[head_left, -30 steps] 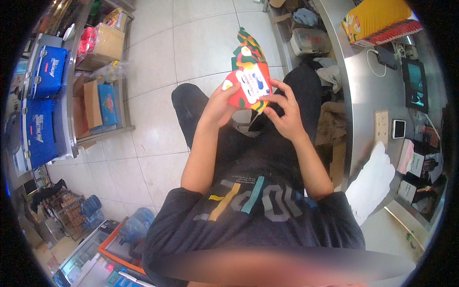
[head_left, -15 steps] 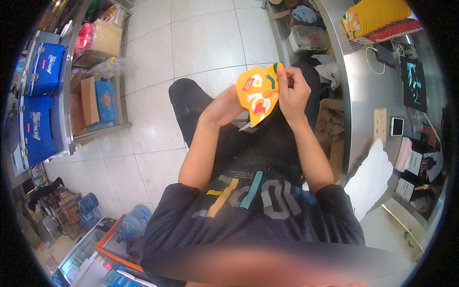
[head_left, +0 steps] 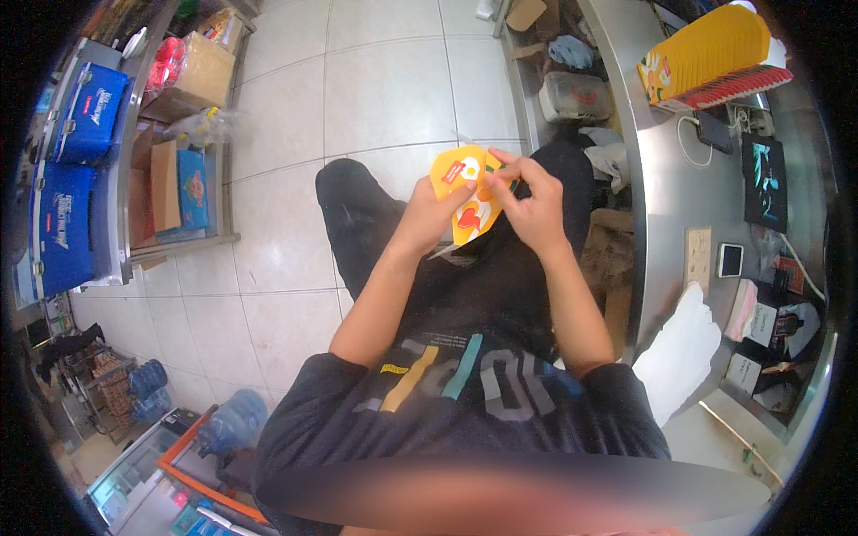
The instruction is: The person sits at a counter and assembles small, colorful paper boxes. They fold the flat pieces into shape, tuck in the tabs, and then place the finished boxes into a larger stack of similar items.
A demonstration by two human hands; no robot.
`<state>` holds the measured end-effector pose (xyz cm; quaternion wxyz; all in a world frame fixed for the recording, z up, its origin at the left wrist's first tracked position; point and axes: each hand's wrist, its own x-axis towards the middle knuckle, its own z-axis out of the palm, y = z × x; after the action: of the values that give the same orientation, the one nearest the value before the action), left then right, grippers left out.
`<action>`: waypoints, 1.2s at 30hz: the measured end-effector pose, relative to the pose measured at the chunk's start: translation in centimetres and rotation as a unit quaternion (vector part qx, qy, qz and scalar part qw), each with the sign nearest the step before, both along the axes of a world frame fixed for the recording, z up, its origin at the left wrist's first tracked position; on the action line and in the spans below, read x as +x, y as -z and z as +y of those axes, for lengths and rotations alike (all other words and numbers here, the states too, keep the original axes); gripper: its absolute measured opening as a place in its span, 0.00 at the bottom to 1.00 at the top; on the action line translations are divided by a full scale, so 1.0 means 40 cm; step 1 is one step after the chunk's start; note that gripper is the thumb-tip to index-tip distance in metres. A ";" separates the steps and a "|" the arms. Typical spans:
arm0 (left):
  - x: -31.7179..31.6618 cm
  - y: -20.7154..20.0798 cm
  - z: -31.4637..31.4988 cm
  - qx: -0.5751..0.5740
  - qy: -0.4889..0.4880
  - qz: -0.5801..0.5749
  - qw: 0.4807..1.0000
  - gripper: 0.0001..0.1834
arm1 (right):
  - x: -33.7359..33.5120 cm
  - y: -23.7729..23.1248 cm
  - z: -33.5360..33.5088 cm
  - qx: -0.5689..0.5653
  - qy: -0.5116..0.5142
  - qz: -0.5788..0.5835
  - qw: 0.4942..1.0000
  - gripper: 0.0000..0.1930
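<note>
Over my lap I hold a yellow printed paperboard carton (head_left: 468,168), with red, white and green artwork on its face. My left hand (head_left: 426,217) grips its left side, the thumb lying across the front and the other fingers hidden behind. At the right edge, the thumb and forefinger of my right hand (head_left: 537,205) close on the board near a fold. A pale flap or edge sticks out below the carton beside my left wrist. Whether the carton is fully flat or partly folded is hard to see.
To the right runs a metal worktable (head_left: 666,179) with a row of similar yellow cartons (head_left: 715,54), a phone (head_left: 729,260) and a torn white sheet (head_left: 681,353). On the left, a shelf holds blue cooler bags (head_left: 67,219) and an open cardboard box (head_left: 164,188). Water jugs (head_left: 234,420) stand lower left.
The carton has moved slightly down and tilted. My left thumb now lies across its front, and my right fingers have shifted from the upper corner along the right edge.
</note>
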<state>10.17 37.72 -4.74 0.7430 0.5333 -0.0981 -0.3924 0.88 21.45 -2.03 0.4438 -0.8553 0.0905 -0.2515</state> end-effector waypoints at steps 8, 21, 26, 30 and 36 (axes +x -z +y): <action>-0.020 -0.012 0.008 0.010 0.013 -0.028 0.999 0.17 | 0.008 -0.011 0.016 0.088 0.088 0.014 0.992 0.15; -0.020 -0.047 0.008 0.035 0.016 -0.066 0.997 0.15 | 0.003 -0.018 0.006 0.088 0.031 -0.003 0.996 0.15; -0.021 -0.039 0.009 0.029 0.023 -0.037 0.999 0.16 | 0.001 0.015 0.036 0.147 0.048 -0.005 0.988 0.15; -0.021 -0.036 0.014 -0.029 0.024 0.025 0.999 0.17 | 0.002 0.023 0.018 0.288 0.009 -0.005 0.958 0.13; -0.015 -0.018 0.032 -0.069 0.057 0.065 0.994 0.20 | -0.008 0.020 -0.018 0.384 -0.031 -0.001 0.923 0.12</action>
<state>9.58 38.98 -4.04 0.7594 0.4473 -0.1064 -0.4604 0.56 20.75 -2.82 0.7454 -0.6219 0.1536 -0.1843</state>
